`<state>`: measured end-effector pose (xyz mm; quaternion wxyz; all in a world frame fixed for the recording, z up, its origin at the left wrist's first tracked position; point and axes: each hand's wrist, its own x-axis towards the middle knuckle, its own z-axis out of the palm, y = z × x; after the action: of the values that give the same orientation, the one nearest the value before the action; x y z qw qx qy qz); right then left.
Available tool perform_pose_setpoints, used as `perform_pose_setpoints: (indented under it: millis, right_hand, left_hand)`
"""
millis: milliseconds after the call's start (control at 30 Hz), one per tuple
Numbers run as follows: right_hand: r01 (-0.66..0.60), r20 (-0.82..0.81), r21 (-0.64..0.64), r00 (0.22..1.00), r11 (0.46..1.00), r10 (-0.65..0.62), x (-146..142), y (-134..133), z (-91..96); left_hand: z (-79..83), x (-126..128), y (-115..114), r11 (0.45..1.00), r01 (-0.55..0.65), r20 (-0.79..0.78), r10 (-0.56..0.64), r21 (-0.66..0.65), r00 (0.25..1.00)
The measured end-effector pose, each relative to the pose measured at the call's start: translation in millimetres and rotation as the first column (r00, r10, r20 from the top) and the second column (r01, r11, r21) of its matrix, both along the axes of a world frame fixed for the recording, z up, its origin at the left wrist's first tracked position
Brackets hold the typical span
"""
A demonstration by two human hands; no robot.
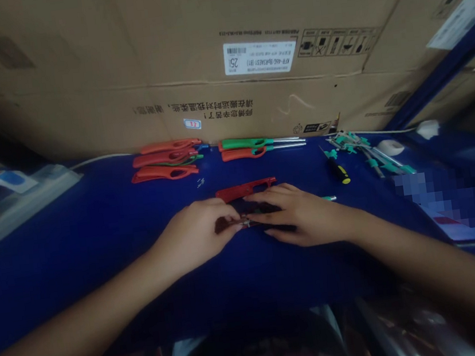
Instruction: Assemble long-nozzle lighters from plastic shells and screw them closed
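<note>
My left hand (200, 226) is closed with thumb and fingers pinching a dark red lighter casing (222, 224) low over the blue table. My right hand (300, 215) reaches over the same casing from the right, its fingertips gripping and pressing around small metallic parts at the middle. Most of the casing is covered by the fingers. Just beyond both hands lies a red lighter casing half (239, 191). A small teal-ended piece (330, 198) peeks out past my right wrist; whether it joins the held casing is hidden.
Red and green lighter casings (165, 172) are piled at back left, beside tiny metal pins (200, 183). Two lighters with metal tubes (245, 153) lie at the back. A screwdriver (341, 172), teal nozzle parts (350, 142) and a phone-like slab (454, 220) are on the right. A large carton (187, 51) walls the back.
</note>
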<state>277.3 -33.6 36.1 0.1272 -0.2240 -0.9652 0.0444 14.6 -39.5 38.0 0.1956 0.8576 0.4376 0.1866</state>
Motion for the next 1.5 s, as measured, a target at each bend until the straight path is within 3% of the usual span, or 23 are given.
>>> perform_pose_setpoints:
  millis: [167, 467, 700, 1000, 1200, 1333, 1500]
  right_hand:
    - [-0.006, 0.09, -0.034, 0.996, 0.999, 0.009, -1, -4, 2.7]
    - [0.009, 0.181, 0.005, 0.983, 1.0, -0.01, -2, -9, 8.0]
    - [0.074, 0.034, 0.083, 0.996, 0.994, -0.077, 9, 1, 13.0]
    - [0.076, 0.018, -0.017, 0.997, 0.997, -0.076, 7, 9, 6.0]
    - [0.085, -0.018, -0.051, 0.996, 0.995, -0.086, 6, 9, 5.1]
    - [0.082, -0.138, -0.106, 0.986, 0.991, -0.096, 10, 16, 3.5]
    - [0.197, -0.132, -0.001, 0.972, 0.98, -0.195, 23, 35, -7.0]
  left_hand:
    - [-4.7, -2, 4, 0.998, -0.021, 0.055, 0.024, -0.065, 0.998]
    - [-4.2, -2, 6, 0.999, -0.014, 0.07, 0.017, -0.048, 0.997]
    - [-4.2, -5, 8, 0.994, 0.013, 0.09, -0.003, -0.11, 0.996]
    - [-4.6, -5, 6, 0.998, 0.056, 0.023, -0.056, -0.003, 0.998]
    - [-1.8, 3, -4, 0.985, -0.026, 0.014, 0.023, 0.169, 1.0]
    - [-2.7, 9, -9, 0.953, 0.116, -0.007, -0.119, 0.28, 0.993]
    - [-10.2, 10, -9, 0.94, 0.224, -0.039, -0.222, 0.259, 0.974]
